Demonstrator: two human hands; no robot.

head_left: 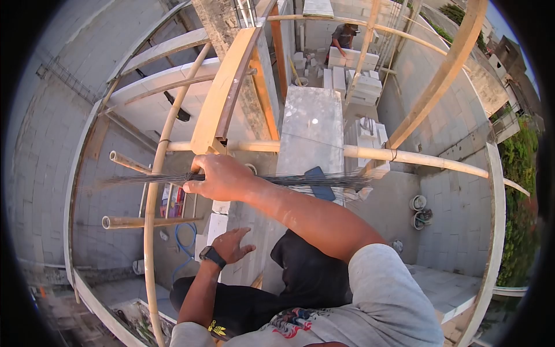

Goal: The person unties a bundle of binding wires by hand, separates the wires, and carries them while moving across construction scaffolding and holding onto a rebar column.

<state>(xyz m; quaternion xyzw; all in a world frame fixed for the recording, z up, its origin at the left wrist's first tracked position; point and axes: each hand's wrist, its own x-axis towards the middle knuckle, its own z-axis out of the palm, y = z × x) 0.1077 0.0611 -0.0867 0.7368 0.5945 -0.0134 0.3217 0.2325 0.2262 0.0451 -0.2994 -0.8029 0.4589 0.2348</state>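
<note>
Head view, the only feed I have: wire bundle (283,181) is in the right hand (218,178), roughly crosswise in front of the torso, strands running out both sides. Right fingers are closed around it, thumb along the near side. Left hand (231,245) is below, fingers spread, nothing in it that I can see; watch (213,257) on that wrist.

Handling, my read: thin dark strands, probably metal. I'd call it light to moderate, springy lengthwise, hard to break but easy to bend or tangle. Both ends fan out loose, so I'd expect whip and snagging there, plus sharp tips. Slip between strands looks likelier than slip at the palm. Best hold is about where the hand has it, next to the dark gathered spot by the thumb; I'd avoid grabbing the splayed ends.

Edges: left end crosses in front of the upright pole (151,231); can't tell if they touch. Beam (222,95) ends just beyond the knuckles. Cross pole (416,158) runs past the far side. Right strands pass over the blue panel (319,184) and slab (312,124) in my picture; height gap unclear.

Room: I see more open air to the right, above the floor with the pails (417,202). Left is tight with poles. Co-worker (345,38) is well apart, by the blocks (364,87).
</note>
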